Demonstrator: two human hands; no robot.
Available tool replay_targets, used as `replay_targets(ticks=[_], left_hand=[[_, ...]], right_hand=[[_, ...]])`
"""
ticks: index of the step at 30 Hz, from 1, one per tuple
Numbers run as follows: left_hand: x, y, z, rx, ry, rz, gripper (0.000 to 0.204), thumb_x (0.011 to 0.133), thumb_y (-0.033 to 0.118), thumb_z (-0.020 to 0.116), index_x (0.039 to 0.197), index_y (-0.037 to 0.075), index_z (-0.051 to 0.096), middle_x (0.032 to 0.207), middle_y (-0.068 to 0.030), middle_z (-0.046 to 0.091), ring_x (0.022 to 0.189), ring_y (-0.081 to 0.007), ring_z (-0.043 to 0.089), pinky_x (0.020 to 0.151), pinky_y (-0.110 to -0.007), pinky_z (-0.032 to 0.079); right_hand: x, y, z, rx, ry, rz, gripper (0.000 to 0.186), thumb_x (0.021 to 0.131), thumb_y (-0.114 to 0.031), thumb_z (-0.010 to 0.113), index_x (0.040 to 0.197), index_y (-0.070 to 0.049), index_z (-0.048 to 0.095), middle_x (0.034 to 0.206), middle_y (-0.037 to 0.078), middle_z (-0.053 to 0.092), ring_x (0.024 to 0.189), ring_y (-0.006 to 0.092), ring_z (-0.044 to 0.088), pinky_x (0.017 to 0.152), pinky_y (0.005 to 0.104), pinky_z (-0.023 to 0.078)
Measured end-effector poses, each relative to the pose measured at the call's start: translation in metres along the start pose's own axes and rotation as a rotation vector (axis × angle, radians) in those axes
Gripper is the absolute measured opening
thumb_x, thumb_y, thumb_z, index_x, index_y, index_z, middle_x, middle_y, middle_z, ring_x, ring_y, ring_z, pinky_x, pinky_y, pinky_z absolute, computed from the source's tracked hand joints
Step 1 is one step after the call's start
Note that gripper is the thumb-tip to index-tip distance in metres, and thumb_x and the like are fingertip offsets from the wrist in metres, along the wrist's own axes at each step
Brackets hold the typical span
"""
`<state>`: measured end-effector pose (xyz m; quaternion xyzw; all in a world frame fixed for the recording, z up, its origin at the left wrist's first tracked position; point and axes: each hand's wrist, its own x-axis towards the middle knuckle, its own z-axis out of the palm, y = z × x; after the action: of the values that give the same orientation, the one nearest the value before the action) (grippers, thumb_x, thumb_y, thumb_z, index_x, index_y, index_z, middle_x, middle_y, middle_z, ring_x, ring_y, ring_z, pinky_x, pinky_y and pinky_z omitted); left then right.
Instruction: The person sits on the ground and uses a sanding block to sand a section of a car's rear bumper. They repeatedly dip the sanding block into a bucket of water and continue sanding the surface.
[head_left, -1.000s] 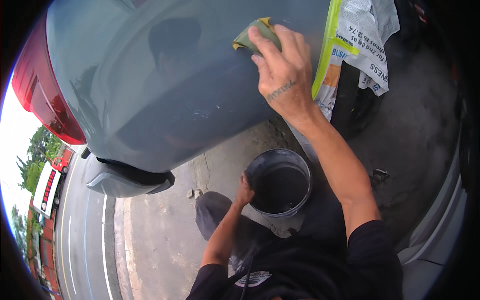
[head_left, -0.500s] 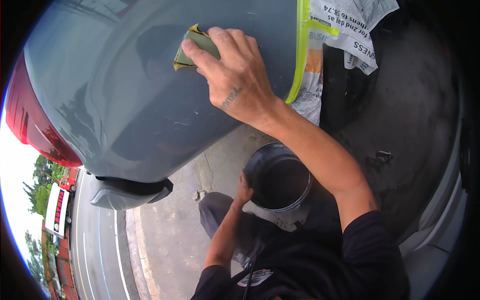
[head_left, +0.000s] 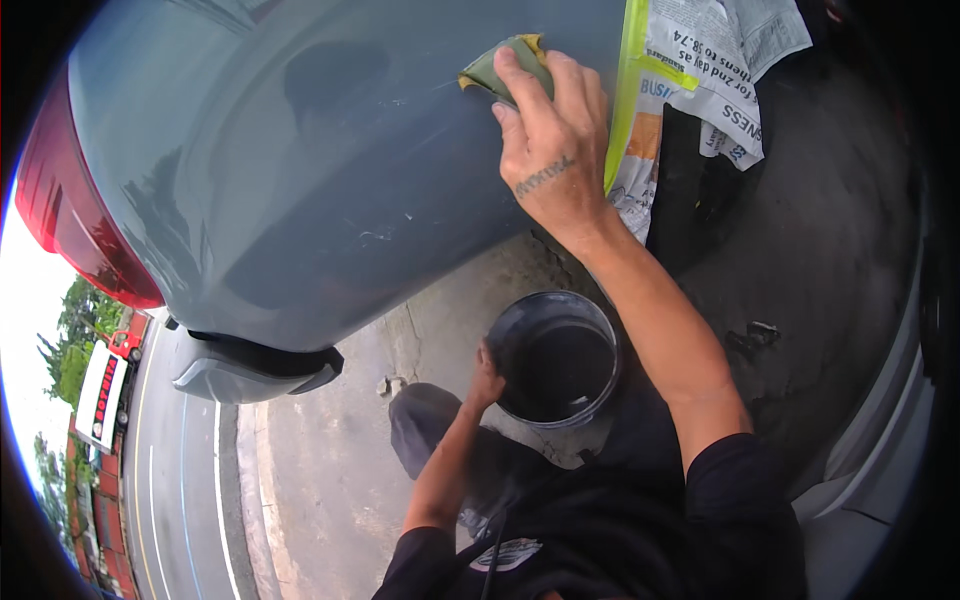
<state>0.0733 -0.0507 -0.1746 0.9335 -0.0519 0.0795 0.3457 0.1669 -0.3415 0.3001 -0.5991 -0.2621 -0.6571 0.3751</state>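
The right hand (head_left: 550,150) with its pad (head_left: 500,68) now sits right of the frame's top centre again, back beside the tape (head_left: 622,100) after sliding left.

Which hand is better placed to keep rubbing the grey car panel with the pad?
The right hand: it presses the green pad flat on the grey panel. The left hand is low, at the rim of the dark bucket.

Outdoors in daylight, a cracked concrete floor (head_left: 330,470) spreads below, darker and stained toward the right. At the lower left a road (head_left: 180,500) with white lane lines runs past green trees (head_left: 75,335) and a red signboard (head_left: 98,395) under bright sky.
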Motion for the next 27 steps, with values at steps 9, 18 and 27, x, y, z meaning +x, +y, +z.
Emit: replay_targets(ticks=[9, 18, 27], left_hand=[[-0.010, 0.000, -0.014, -0.052, -0.034, -0.060, 0.102, 0.079, -0.002, 0.052, 0.168, -0.013, 0.004, 0.172, -0.0390, 0.020, 0.162, -0.0534, 0.019, 0.135, -0.049, 0.021], [-0.013, -0.031, -0.022, 0.012, 0.003, 0.012, 0.097, 0.087, 0.004, 0.055, 0.168, -0.013, 0.007, 0.172, -0.0392, 0.022, 0.161, -0.0541, 0.021, 0.134, -0.049, 0.023], [-0.009, -0.002, -0.021, -0.025, -0.037, 0.011, 0.095, 0.086, 0.001, 0.054, 0.169, -0.013, 0.009, 0.169, -0.0410, 0.025, 0.160, -0.0536, 0.024, 0.133, -0.050, 0.025]], right_hand=[[-0.002, 0.014, 0.009, -0.017, 0.033, -0.117, 0.045, 0.081, -0.003, 0.076, 0.126, -0.003, 0.076, 0.118, 0.017, 0.065, 0.104, 0.0353, 0.061, 0.084, 0.0462, 0.047], [0.011, -0.047, 0.028, 0.073, 0.009, -0.262, 0.038, 0.083, -0.007, 0.075, 0.121, -0.006, 0.078, 0.115, 0.018, 0.066, 0.103, 0.0329, 0.062, 0.088, 0.0454, 0.049], [0.005, -0.078, 0.031, 0.138, -0.038, -0.210, 0.038, 0.087, -0.003, 0.074, 0.124, -0.006, 0.078, 0.119, 0.019, 0.066, 0.106, 0.0336, 0.062, 0.090, 0.0465, 0.049]])
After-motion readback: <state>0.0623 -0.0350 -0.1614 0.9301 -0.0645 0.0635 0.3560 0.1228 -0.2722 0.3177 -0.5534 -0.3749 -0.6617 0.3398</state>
